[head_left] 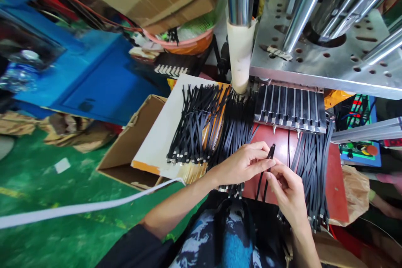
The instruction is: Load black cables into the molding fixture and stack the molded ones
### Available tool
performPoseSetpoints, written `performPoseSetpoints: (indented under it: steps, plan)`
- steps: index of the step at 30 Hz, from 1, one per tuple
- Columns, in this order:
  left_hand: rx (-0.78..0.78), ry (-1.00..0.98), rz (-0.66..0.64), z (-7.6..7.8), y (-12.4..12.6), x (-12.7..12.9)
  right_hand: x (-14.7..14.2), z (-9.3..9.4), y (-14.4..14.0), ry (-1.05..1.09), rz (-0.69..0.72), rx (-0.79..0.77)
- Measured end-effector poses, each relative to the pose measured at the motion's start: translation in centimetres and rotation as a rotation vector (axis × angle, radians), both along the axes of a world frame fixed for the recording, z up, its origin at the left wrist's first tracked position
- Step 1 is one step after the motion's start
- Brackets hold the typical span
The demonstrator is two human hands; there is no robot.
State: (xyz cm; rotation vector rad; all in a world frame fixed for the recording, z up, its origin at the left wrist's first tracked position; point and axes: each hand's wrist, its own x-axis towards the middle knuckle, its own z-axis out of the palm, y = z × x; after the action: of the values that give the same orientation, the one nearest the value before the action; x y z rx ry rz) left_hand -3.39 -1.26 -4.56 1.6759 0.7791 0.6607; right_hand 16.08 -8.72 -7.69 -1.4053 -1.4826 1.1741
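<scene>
My left hand (pixel 248 161) is closed in a pinch around a short black flat cable (pixel 271 150), whose upper end pokes out above the fingertips. Just below it, my right hand (pixel 288 186) is curled, its thumb and fingertips closed on the same cable. Two black strands hang down beneath the fingers, over a red work surface (pixel 259 136). To the left lies a bundle of black flat cables (pixel 234 134) with metal plug ends. Another bundle (pixel 309 163) lies to the right of my right hand.
Beyond my hands sits a slotted metal mould (pixel 290 106) below a heavy steel plate (pixel 320 71) with chrome columns. More cables (pixel 196 125) rest on a white board (pixel 153 142) over a cardboard box (pixel 125 150). A white strip (pixel 94 207) crosses at left. A co-worker's hand (pixel 387 207) shows at right.
</scene>
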Motion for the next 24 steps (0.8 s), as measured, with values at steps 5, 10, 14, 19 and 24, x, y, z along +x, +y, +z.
performPoseSetpoints:
  steps: [5, 10, 14, 19, 24]
  plan:
    - [0.259, -0.037, 0.093, 0.5, 1.9, 0.1, -1.3, 0.1, 1.4, 0.079, 0.075, -0.097]
    - [0.44, 0.083, 0.271, -0.4, 5.7, 0.3, -1.6, -0.2, 0.6, 0.135, 0.229, -0.368]
    - [0.488, 0.174, 0.394, -2.3, 11.0, 0.9, -0.2, 1.9, 2.4, 0.147, 0.327, -0.473]
    - [0.461, 0.119, 0.474, -3.8, 18.0, 2.4, 1.9, 6.1, 11.8, -0.043, 0.274, -0.112]
    - [0.609, 0.1, 0.554, -3.8, 16.4, 0.4, 1.1, 6.1, 20.5, -0.136, 0.263, 0.078]
